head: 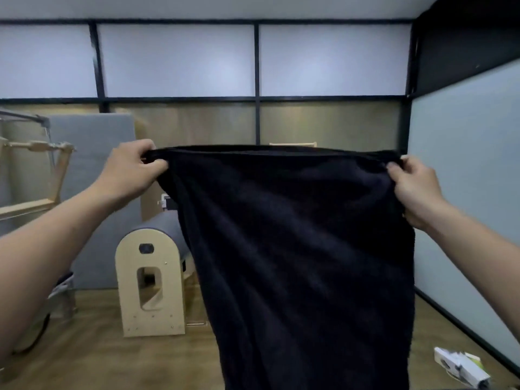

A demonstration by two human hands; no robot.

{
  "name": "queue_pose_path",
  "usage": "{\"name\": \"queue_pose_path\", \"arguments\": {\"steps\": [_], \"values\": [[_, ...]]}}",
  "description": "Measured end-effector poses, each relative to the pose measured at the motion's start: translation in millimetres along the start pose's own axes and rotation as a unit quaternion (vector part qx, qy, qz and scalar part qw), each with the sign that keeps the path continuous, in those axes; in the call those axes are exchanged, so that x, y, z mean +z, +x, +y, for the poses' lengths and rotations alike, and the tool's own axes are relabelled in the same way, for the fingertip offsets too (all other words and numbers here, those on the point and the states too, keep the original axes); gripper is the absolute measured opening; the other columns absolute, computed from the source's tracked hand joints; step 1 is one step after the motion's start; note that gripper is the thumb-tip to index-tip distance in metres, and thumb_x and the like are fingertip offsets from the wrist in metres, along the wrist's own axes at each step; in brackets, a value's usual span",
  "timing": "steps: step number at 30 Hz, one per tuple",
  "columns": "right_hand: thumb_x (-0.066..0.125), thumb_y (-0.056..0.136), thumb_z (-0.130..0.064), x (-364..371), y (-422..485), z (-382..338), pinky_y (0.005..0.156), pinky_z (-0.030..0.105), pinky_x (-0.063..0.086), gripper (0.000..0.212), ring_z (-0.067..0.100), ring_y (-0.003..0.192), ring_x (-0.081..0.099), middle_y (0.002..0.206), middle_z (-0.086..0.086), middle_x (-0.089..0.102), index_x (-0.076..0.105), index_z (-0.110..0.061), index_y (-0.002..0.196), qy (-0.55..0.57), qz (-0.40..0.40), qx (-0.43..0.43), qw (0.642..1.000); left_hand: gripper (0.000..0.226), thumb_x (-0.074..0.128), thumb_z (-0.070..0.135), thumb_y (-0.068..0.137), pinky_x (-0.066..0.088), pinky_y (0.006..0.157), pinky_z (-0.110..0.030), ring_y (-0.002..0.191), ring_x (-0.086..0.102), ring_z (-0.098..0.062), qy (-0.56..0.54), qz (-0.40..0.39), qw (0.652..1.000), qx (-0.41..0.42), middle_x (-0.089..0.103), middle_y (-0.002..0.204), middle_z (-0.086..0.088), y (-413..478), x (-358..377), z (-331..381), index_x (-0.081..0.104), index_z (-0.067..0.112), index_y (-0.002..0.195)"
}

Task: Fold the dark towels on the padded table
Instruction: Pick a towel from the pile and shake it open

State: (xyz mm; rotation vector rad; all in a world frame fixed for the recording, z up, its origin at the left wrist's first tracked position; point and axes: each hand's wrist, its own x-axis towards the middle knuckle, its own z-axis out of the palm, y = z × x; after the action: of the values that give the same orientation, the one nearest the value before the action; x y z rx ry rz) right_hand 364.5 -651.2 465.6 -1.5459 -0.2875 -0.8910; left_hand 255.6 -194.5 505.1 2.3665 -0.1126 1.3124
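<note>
Towel (304, 249) hangs soft and limp, likely light. Left hand (132, 170) and right hand (413, 187) each pinch one top corner; retain corner grips for folding.

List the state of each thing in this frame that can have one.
towel: unfolded, held up spread, hanging in the air.
left hand: grips the towel's top left corner.
right hand: grips its top right corner.
barrel: upright on the floor, partly hidden by the towel.
white item: lying on the floor, blurred.

Dim, soft-focus view; backlit frosted panels (174, 60) glow, edges bowed.
</note>
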Motion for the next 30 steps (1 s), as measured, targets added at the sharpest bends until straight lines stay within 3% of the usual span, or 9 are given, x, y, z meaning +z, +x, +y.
{"name": "queue_pose_path", "arguments": {"steps": [3,8,10,12,13,17,21,25,30], "values": [[0.058,0.095,-0.023,-18.6,21.4,-7.8,0.087,0.046,0.05,0.008,0.034,0.095,0.064,0.091,0.007,0.068,0.063,-0.019,0.091,-0.152,-0.012,-0.037,0.988,0.025,0.076,0.012,0.081,0.038,0.062,-0.028,0.063,0.052,-0.022,-0.02,-0.107,0.994,-0.018,0.058,0.065,-0.015,19.3,-15.3,0.1,0.057,0.002,0.069],[0.046,0.101,-0.026,-16.3,49.2,-65.0,0.071,0.032,0.031,0.021,0.026,0.089,0.052,0.092,0.008,0.057,0.056,-0.009,0.097,-0.153,0.085,-0.101,0.979,0.017,0.067,0.002,0.088,0.057,0.067,-0.03,0.064,0.063,-0.013,-0.188,0.03,0.982,0.014,0.065,0.066,0.0,68.9,-42.9,47.3,0.061,0.008,0.073],[0.04,0.104,-0.028,-19.1,52.4,-63.6,0.072,0.032,0.029,0.029,0.032,0.095,0.053,0.099,0.016,0.057,0.053,-0.003,0.105,-0.219,0.04,-0.115,0.968,0.007,0.067,0.008,0.09,0.059,0.07,-0.036,0.07,0.068,-0.017,-0.122,-0.071,0.99,0.023,0.071,0.075,-0.005,68.8,-42.1,47.8,0.067,0.004,0.083],[0.038,0.105,-0.029,-26.9,53.1,-59.2,0.071,0.035,0.028,0.029,0.035,0.091,0.052,0.091,0.013,0.054,0.05,-0.004,0.099,-0.273,-0.011,-0.123,0.954,0.012,0.074,0.018,0.084,0.052,0.068,-0.036,0.065,0.066,-0.015,0.018,-0.163,0.986,0.024,0.07,0.068,-0.007,73.3,-61.3,38.9,0.071,0.015,0.073],[0.037,0.105,-0.03,-30.1,56.3,-59.8,0.069,0.035,0.027,0.029,0.033,0.087,0.049,0.087,0.01,0.052,0.049,-0.005,0.095,-0.276,-0.007,-0.123,0.953,0.018,0.077,0.016,0.082,0.051,0.068,-0.035,0.06,0.064,-0.014,0.047,-0.161,0.986,0.018,0.068,0.061,-0.005,79.0,-72.6,38.8,0.07,0.016,0.066],[0.04,0.103,-0.039,-24.0,56.2,-73.4,0.068,0.032,0.026,0.035,0.022,0.083,0.042,0.088,0.006,0.05,0.048,-0.007,0.091,-0.209,0.064,-0.116,0.969,0.022,0.079,0.011,0.08,0.056,0.061,-0.022,0.062,0.062,-0.014,-0.113,-0.126,0.985,0.039,0.064,0.057,0.001,77.2,-86.3,61.8,0.066,0.009,0.063],[0.049,0.098,-0.045,-32.2,61.3,-72.7,0.06,0.036,0.031,0.043,0.028,0.074,0.049,0.075,0.005,0.056,0.053,-0.005,0.082,-0.295,0.007,-0.155,0.943,0.027,0.08,0.038,0.071,0.034,0.055,-0.028,0.044,0.043,-0.003,0.083,-0.181,0.979,0.036,0.051,0.046,0.011,61.6,-96.1,62.0,0.068,0.02,0.055],[0.051,0.098,-0.041,-25.7,72.0,-95.6,0.062,0.035,0.035,0.041,0.027,0.073,0.05,0.081,0.008,0.057,0.057,-0.002,0.086,-0.164,0.063,-0.114,0.978,0.027,0.07,0.015,0.087,0.047,0.063,-0.03,0.067,0.053,-0.017,-0.161,-0.067,0.985,-0.008,0.055,0.069,-0.015,71.1,-87.7,75.2,0.058,-0.005,0.075],[0.057,0.099,-0.025,-42.1,76.2,-97.6,0.053,0.024,0.051,0.012,0.022,0.076,0.058,0.103,0.01,0.06,0.057,-0.021,0.11,-0.015,-0.095,-0.003,0.995,0.019,0.059,0.0,0.091,0.052,0.055,-0.024,0.073,0.053,-0.025,-0.277,-0.106,0.954,-0.036,0.058,0.076,-0.017,74.6,-91.4,70.0,0.051,0.014,0.08]]}}
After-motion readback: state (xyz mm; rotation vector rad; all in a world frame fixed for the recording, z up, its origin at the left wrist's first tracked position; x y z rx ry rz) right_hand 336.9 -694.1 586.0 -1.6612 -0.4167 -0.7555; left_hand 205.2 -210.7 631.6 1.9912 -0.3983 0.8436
